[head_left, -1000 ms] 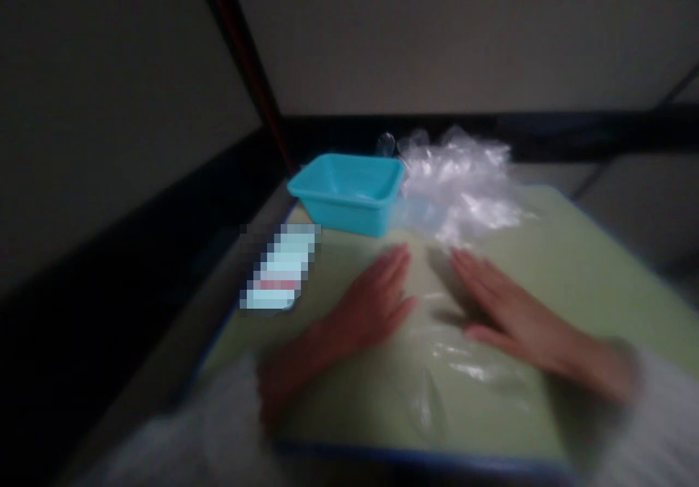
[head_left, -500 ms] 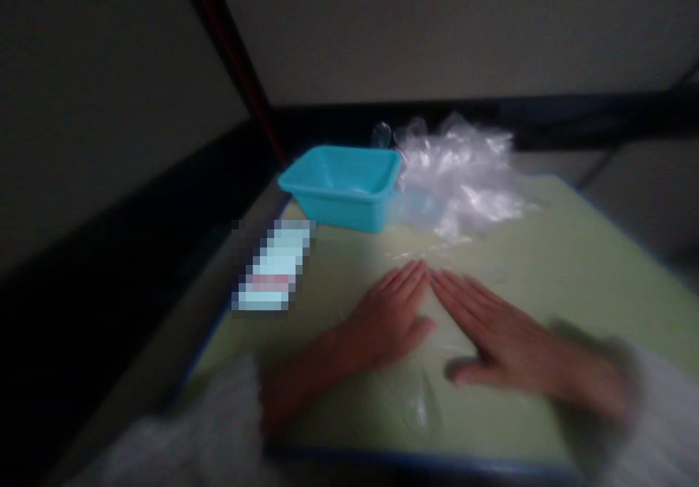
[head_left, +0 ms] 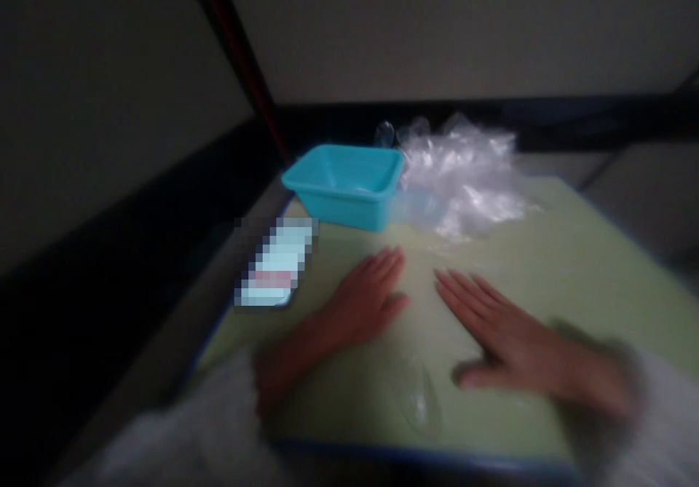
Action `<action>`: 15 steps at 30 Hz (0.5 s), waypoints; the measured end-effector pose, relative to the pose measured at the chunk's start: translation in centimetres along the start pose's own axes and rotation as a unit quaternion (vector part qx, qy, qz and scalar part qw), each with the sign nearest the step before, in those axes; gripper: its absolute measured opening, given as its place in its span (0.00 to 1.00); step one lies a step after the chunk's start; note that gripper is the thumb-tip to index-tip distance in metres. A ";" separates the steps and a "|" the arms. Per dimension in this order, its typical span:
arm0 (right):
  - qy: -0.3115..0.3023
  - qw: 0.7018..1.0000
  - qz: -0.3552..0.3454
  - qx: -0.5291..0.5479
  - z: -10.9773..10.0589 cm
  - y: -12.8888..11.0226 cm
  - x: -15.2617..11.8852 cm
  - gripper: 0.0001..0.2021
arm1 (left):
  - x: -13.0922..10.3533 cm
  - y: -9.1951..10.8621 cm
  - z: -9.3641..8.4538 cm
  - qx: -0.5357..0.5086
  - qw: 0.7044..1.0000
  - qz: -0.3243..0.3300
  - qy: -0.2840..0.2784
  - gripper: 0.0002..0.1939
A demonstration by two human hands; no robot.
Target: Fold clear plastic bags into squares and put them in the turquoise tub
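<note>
A sheet of thin clear plastic, perhaps a bag [head_left: 419, 400], lies flat on the yellow-green tabletop [head_left: 590, 268]; its outline is hard to make out. My left hand [head_left: 367, 299] rests palm down on the left side of it, fingers stretched out and thumb apart. On the right, my right hand [head_left: 499, 334] lies flat too, with fingers extended and thumb spread toward me. A gap separates the two sets of fingertips. Neither hand holds anything.
A turquoise plastic basin [head_left: 349, 207] stands at the back left. Beside it is a heap of crumpled clear plastic bags [head_left: 470, 174]. A pixelated, lit phone-like object [head_left: 278, 261] lies at the left edge. Walls rise behind the table and to the left.
My left hand has slid left and slightly away from me, so the fingertips that nearly touched are now apart. My right hand has barely moved.
</note>
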State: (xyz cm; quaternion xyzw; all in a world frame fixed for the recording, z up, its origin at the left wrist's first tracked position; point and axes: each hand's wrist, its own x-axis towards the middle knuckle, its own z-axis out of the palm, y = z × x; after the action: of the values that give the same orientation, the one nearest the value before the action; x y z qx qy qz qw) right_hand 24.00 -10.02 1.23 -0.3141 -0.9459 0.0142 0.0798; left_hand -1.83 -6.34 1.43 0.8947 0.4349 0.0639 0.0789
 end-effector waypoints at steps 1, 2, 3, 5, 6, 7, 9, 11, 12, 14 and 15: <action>-0.001 1.000 0.000 0.000 0.0 0.0 0.0 0.52 | -0.1 -0.6 -0.1 0.003 1.000 -0.012 0.001 0.30; -0.002 1.000 0.001 -0.001 -0.1 0.0 0.0 0.52 | -0.2 -1.2 -0.2 0.005 1.000 -0.019 0.003 0.30; -0.003 1.000 0.001 0.000 -0.1 0.0 0.1 0.51 | -0.3 -1.7 -0.3 0.006 1.000 -0.024 0.003 0.30; -0.007 1.000 0.000 0.003 -0.2 0.0 0.0 0.51 | -0.4 -2.6 -0.5 0.001 1.000 -0.032 -0.001 0.30; -0.009 1.000 -0.001 0.006 -0.3 0.0 0.0 0.51 | -0.3 -3.0 -0.5 -0.004 0.999 -0.033 -0.002 0.30; -0.010 1.000 -0.004 0.012 -0.4 0.0 0.0 0.51 | -0.2 -3.4 -0.5 -0.013 0.999 -0.035 0.001 0.30; -0.010 0.999 -0.012 0.031 -0.8 0.1 0.0 0.50 | 0.2 -4.0 -0.4 -0.045 0.998 -0.044 0.027 0.27; -0.002 0.998 -0.013 0.065 -1.3 0.3 0.1 0.46 | 0.9 -4.7 -0.1 -0.090 0.990 -0.066 0.085 0.24; 0.006 0.996 -0.004 0.086 -1.6 0.5 0.2 0.43 | 1.3 -5.0 0.0 -0.114 0.982 -0.084 0.125 0.22; 0.041 0.990 0.042 0.129 -1.9 1.2 0.6 0.34 | 2.1 -5.6 0.1 -0.125 0.973 -0.104 0.166 0.18; 0.067 0.984 0.077 0.145 -2.0 1.6 0.9 0.30 | 2.5 -5.8 0.2 -0.127 0.969 -0.111 0.180 0.16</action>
State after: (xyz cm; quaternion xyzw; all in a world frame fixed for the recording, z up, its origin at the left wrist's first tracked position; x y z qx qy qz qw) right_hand 24.60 -8.22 3.24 -0.3709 -0.8995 0.1364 0.1866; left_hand -4.75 -0.87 0.19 0.7973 0.5267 0.2695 0.1194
